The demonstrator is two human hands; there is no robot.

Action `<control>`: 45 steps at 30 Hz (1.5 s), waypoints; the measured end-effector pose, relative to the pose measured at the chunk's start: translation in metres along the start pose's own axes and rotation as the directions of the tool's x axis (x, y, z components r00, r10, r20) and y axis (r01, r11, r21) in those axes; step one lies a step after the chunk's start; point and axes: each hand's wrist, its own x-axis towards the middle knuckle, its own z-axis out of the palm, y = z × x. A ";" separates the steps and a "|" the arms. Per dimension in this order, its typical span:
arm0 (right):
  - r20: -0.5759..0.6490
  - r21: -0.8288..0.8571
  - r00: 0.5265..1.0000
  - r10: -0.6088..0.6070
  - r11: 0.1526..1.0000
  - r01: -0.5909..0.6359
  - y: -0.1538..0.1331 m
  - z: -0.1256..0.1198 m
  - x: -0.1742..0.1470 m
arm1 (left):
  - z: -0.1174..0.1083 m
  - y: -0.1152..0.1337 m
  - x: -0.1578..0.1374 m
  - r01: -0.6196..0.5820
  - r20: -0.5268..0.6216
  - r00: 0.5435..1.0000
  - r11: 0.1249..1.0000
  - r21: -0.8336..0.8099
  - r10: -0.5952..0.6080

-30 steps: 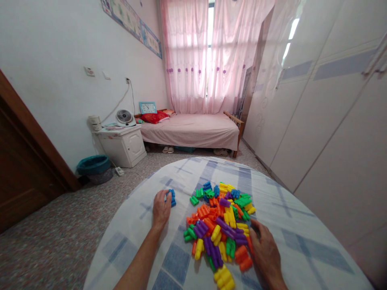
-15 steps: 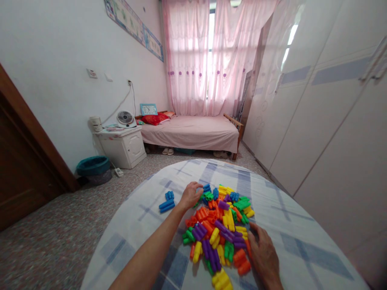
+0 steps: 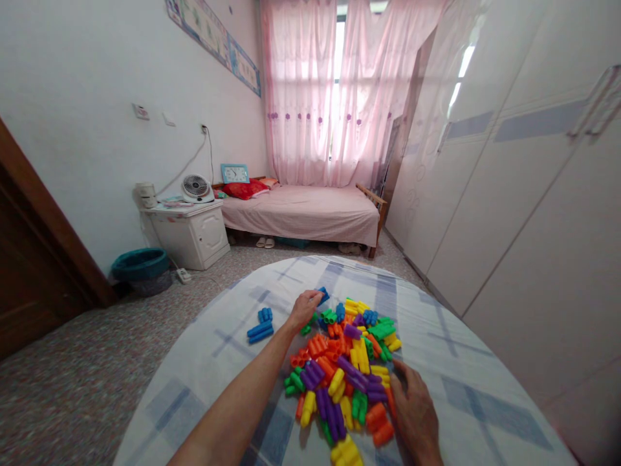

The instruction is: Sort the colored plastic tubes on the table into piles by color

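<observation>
A heap of plastic tube-shaped building blocks point(image 3: 334, 346) in red-orange, yellow, green, purple and blue lies on the cloth-covered table. At the heap's far left edge my left hand point(image 3: 305, 308) is closed on a blue building block point(image 3: 323, 295), whose far end sticks out past the fingers. My right hand point(image 3: 414, 404) rests at the heap's right side, fingers apart, beside an orange block point(image 3: 391, 402) and touching the pile's edge. Apart from the heap, to the left of my left hand, two blue pieces point(image 3: 261, 332) lie close together.
The table point(image 3: 194, 362) has a rounded edge and a blue-and-white checked cloth. Beyond it stand a pink-covered bed point(image 3: 305, 210), a white cabinet point(image 3: 213, 236) with a fan point(image 3: 196, 188), and a teal-lined bin point(image 3: 141, 265). A tall white wardrobe point(image 3: 504, 213) lines the right.
My left hand has taken hold of a blue block at the heap's far edge and drawn it slightly out. My right hand stays beside the heap. The view has shifted slightly.
</observation>
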 end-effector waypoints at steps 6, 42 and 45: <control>-0.022 -0.044 0.999 -0.044 0.998 0.043 -0.004 -0.001 0.001 | -0.061 -0.013 -0.023 0.027 -0.204 0.979 0.997 0.076 -0.011; 0.003 -0.061 1.000 -0.012 0.998 0.012 -0.006 -0.003 0.001 | 0.019 0.044 -0.028 -0.293 0.256 0.946 0.863 0.412 0.199; 0.004 -0.038 1.000 0.007 0.999 -0.006 -0.002 -0.001 0.001 | 0.036 0.048 -0.022 -0.244 0.328 0.941 0.825 0.509 0.076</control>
